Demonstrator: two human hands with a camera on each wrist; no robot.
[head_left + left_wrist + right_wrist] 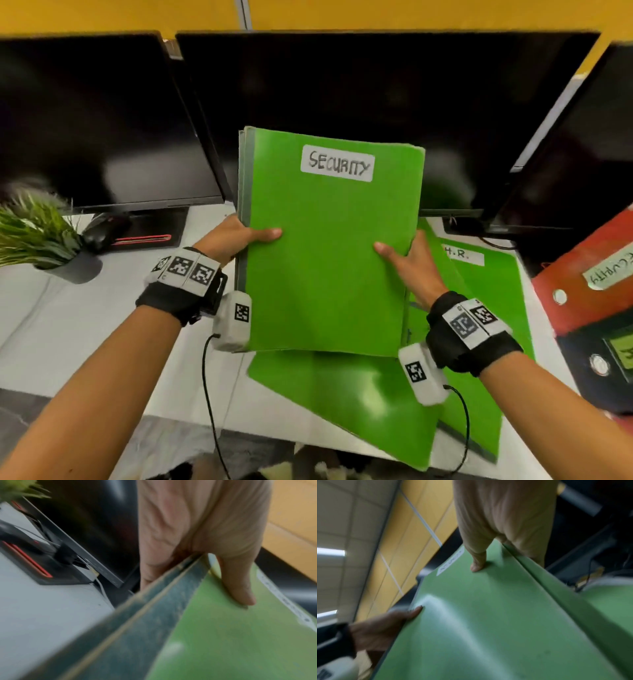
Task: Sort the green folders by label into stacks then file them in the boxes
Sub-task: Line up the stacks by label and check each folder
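A stack of green folders (pixel 325 246), its top one labelled SECURITY, is held up above the table between both hands. My left hand (pixel 239 236) grips the spine edge, thumb on the front cover (pixel 240 642), fingers behind. My right hand (pixel 407 260) grips the opposite edge the same way, thumb on the cover (pixel 479 615). Under the stack more green folders lie on the table: one labelled H.R. (pixel 479 274) and another (pixel 359 401) angled over the front edge. At the right stand a red box (pixel 582 274) labelled SECURITY and a dark box (pixel 596 366).
Three black monitors (pixel 342 89) line the back of the white table (pixel 85 329). A potted plant (pixel 37 233) and a black mouse (pixel 102 226) are at the left. Cables hang from both wrist units.
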